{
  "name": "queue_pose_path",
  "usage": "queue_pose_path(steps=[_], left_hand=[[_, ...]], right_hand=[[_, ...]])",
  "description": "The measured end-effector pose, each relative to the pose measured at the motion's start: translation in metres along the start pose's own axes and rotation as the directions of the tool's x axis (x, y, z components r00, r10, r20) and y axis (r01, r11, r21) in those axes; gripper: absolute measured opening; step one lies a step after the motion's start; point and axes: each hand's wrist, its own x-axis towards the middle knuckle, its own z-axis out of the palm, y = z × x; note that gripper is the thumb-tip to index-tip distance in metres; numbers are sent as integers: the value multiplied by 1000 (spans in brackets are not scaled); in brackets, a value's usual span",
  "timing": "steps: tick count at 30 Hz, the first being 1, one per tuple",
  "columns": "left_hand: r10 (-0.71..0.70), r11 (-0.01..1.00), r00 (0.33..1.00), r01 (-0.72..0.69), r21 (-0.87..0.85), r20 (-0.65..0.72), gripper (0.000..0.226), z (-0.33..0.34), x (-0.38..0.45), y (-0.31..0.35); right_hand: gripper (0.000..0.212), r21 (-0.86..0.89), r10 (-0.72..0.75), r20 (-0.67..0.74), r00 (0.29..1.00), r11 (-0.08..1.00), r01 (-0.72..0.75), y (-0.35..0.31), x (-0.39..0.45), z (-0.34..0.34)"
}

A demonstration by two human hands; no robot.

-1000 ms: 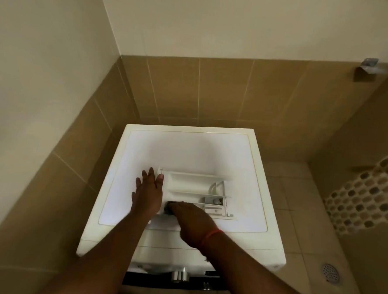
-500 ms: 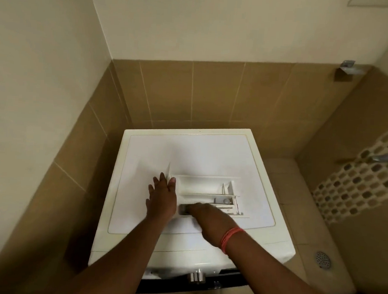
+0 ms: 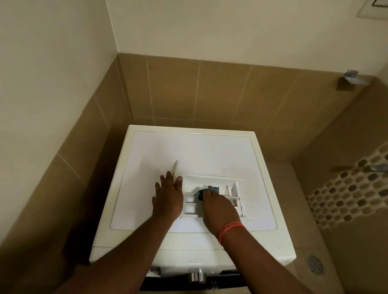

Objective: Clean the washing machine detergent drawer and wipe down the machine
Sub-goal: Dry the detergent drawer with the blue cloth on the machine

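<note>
A white detergent drawer (image 3: 218,182) lies on top of the white washing machine (image 3: 211,150), its front panel standing up at the left end. My left hand (image 3: 168,196) rests flat against that front panel end, fingers together, steadying the drawer. My right hand (image 3: 219,207), with an orange thread band at the wrist, presses a blue cloth (image 3: 208,191) into the drawer's middle compartments. Most of the cloth is hidden under my fingers.
The machine stands in a corner with brown tiled walls at the back and left. Its silver dial (image 3: 197,276) shows at the front edge. To the right are a tiled floor with a round drain (image 3: 315,264) and a tap (image 3: 384,168) on the mosaic wall.
My right hand has slid further along the drawer, away from me and to the right, and the blue cloth now shows beyond my fingers. The camera has tilted up slightly. My left hand keeps its hold.
</note>
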Motion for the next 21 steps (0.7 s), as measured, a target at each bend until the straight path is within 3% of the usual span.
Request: queue_pose_path(steps=[4,8,12,21], left_hand=[[1,1000,1000,-1,-5,-2,65,0,0,1],[-1,1000,1000,2,-31,7,65,1,1,1],[-6,997,1000,7,-75,18,63,2,4,1],[-9,992,1000,11,-130,21,61,5,6,-2]], right_hand=[[57,-24,-75,243,967,996,84,6,8,-14],[51,-67,-59,343,938,994,87,4,18,-19],[37,-109,-57,283,957,990,91,-12,23,-12],[36,70,-146,101,984,988,140,-17,27,11]])
